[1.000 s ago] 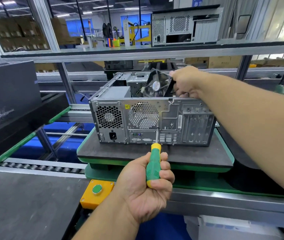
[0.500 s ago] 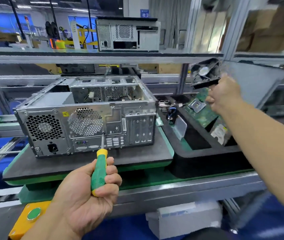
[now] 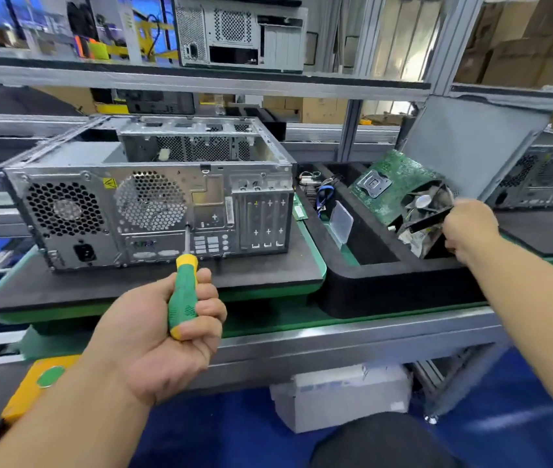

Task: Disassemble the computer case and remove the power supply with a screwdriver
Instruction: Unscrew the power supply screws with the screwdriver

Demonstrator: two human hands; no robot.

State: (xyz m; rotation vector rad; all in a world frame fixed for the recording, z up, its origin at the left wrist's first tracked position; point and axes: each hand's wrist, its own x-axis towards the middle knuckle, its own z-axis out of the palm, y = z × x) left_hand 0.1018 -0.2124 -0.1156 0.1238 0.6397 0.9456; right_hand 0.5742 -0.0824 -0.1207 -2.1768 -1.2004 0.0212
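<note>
Conveyor bench, computer case (image 3: 153, 201), left hand (image 3: 163, 329) gripping screwdriver (image 3: 184, 292), right hand (image 3: 471, 228) holding fan (image 3: 425, 207)

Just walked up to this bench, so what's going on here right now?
A person is stripping an open computer case that sits on a black pad. The left hand grips a green and yellow screwdriver, its tip toward the case's rear panel. The right hand holds a black fan over a black tray with a green circuit board in it.
</note>
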